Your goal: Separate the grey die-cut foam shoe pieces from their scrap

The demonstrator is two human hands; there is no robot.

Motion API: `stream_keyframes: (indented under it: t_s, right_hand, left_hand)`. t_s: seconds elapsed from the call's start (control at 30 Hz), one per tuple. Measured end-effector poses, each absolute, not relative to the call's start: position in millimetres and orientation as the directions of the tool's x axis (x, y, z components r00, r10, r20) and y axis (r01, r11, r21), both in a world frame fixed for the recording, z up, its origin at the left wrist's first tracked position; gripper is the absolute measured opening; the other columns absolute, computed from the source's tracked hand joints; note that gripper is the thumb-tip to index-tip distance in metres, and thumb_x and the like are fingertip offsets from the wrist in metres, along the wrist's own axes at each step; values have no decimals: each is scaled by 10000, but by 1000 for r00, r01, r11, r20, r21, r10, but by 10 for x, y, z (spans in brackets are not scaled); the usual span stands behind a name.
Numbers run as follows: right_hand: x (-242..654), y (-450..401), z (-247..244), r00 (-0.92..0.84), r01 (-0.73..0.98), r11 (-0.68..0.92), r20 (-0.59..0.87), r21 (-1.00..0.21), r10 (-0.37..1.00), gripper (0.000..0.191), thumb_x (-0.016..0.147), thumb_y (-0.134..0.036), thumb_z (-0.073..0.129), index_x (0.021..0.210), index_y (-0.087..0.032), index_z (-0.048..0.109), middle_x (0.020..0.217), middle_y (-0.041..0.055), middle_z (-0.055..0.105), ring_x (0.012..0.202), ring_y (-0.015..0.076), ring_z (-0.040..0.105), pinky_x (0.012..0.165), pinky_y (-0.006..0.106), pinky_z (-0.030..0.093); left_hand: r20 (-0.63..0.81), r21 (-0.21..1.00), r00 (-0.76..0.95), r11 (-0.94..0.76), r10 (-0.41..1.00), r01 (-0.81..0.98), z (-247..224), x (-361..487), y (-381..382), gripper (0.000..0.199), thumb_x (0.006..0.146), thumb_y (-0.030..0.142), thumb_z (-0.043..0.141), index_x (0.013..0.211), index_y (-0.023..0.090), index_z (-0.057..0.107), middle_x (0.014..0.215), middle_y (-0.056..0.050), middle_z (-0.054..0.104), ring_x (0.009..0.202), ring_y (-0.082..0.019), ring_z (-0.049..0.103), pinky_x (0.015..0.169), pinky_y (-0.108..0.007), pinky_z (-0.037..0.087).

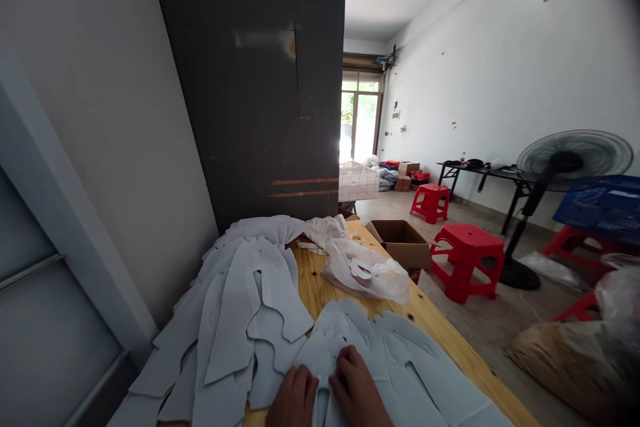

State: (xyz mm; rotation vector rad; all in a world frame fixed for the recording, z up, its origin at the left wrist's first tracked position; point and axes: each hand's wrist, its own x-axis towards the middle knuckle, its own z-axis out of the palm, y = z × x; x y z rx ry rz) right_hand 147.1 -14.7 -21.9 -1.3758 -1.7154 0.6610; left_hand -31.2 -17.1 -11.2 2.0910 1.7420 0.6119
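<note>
Near the front edge of the view, my left hand (294, 397) and my right hand (359, 388) are side by side on a white cut-out sheet (340, 325) with a narrow slot. Both have their fingers curled and pressed onto the piece, one hand on either side of the slot. Their fingertips are partly hidden. Right of them lies another white cut-out piece (425, 367), also slotted. A large overlapping pile of similar white pieces (233, 320) covers the left of the wooden table (313, 273).
A clear plastic bag (367, 270) and a crumpled cloth (327, 232) lie farther back on the table. Beyond its right edge stand an open cardboard box (400, 240), red stools (467, 260) and a floor fan (533, 213). A dark panel (260, 93) rises behind the pile.
</note>
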Motion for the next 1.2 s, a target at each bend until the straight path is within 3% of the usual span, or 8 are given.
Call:
stream_keyframes:
  t_s: [0.17,0.9,1.2]
  right_hand:
    - [1469,-140,-215,-93,538,268,260,-799,961,171,825,-50,548,757,-202,583,1030,119,620,988,259,646,925,374,536]
    - [1454,-179,-55,-94,576,219,202,-788,975,197,788,-9,579,742,-197,616,1056,123,628,1019,269,667,941,361,542]
    - [1490,-184,36,-119,557,202,164,-805,979,185,779,-20,609,712,-193,620,1055,104,631,998,248,662,910,329,530]
  left_hand:
    - [115,559,198,-228,973,797,-116,-373,-191,339,1063,348,351,899,254,633,983,-73,752,967,-237,730,857,-338,540]
    - [115,342,200,-228,973,912,-27,-295,-237,343,1070,278,381,983,233,711,1011,-72,760,934,-238,747,787,-312,540]
    - [115,356,238,-264,964,897,-30,-340,-221,342,1070,269,383,1035,229,720,1032,-77,761,957,-244,755,796,-315,550]
